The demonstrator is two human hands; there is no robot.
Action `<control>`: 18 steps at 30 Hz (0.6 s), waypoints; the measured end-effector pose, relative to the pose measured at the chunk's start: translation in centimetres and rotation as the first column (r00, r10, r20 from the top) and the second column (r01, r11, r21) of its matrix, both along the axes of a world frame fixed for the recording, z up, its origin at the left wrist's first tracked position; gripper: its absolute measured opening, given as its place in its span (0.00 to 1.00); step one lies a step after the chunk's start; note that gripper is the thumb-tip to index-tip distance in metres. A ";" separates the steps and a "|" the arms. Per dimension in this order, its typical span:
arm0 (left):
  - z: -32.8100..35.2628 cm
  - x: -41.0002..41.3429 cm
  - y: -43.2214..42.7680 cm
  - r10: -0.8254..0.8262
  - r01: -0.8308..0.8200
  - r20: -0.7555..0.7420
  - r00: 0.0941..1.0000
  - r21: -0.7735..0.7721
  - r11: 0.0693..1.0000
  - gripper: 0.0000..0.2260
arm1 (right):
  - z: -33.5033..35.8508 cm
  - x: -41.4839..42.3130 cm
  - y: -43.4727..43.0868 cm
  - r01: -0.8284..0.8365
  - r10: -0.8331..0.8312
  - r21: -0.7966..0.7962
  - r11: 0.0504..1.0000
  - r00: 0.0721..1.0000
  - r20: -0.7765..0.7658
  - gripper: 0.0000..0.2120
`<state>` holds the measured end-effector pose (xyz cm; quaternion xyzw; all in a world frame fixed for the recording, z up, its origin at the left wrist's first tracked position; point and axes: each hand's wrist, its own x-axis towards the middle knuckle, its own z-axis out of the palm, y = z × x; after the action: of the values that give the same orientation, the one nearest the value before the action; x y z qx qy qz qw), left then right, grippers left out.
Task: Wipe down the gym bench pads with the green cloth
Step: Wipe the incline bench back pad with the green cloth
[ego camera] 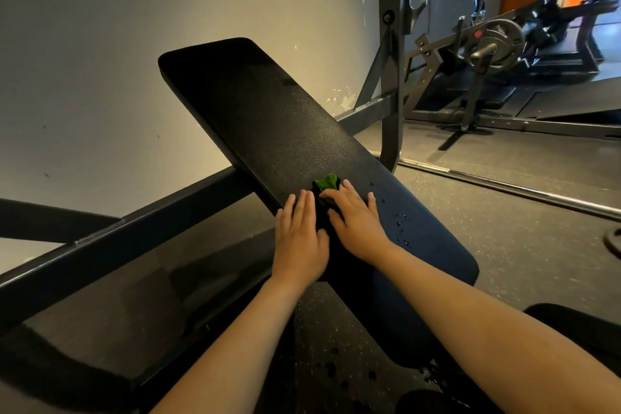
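A long black bench pad [255,111] runs from the upper left toward me. A small bunched green cloth [326,183] lies on its near half. My right hand [357,223] lies flat on the pad with straight fingers, its fingertips pressing the near part of the cloth. My left hand [300,239] rests flat on the pad's left edge beside the cloth, fingers straight, touching only the pad. Water droplets [401,220] sit on the pad to the right of my right hand.
The bench's dark steel frame [134,228] crosses below the pad on the left. An upright rack post [391,77] stands behind the pad. A chrome barbell [504,185] lies on the speckled floor at right. A plate-loaded machine [497,44] stands at the back right.
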<state>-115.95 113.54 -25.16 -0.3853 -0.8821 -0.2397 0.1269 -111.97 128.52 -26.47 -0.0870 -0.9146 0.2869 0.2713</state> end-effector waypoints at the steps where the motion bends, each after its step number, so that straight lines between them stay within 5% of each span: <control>1: -0.1 0.2 0.8 0.027 -0.027 0.002 1.000 -0.016 1.000 0.30 | 0.0 -0.1 0.7 0.025 -0.025 0.001 1.000 1.000 0.009 0.18; 6: -1.1 0.4 1.8 0.135 -0.152 -0.142 0.981 -0.112 0.982 0.29 | 0.4 -1.0 5.3 0.183 -0.183 0.010 0.983 0.982 0.047 0.21; 12: -0.8 0.7 2.3 0.179 -0.193 -0.122 0.976 -0.114 0.975 0.29 | 1.5 -2.1 5.6 0.382 -0.369 -0.202 0.902 0.924 0.101 0.24; 15: 0.1 0.7 3.0 0.217 -0.224 -0.087 0.972 -0.089 0.970 0.28 | 2.5 -2.5 3.2 0.155 -0.152 -0.204 0.967 0.988 0.033 0.23; 18: 1.0 0.8 4.3 0.291 -0.293 -0.063 0.954 -0.024 0.956 0.27 | 3.4 -3.0 1.8 -0.069 0.069 -0.015 0.998 0.997 0.025 0.23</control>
<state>-115.19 117.80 -24.13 -0.2595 -0.9290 -0.1921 0.1806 -114.99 130.36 -23.06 -0.0611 -0.9184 0.3015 0.2488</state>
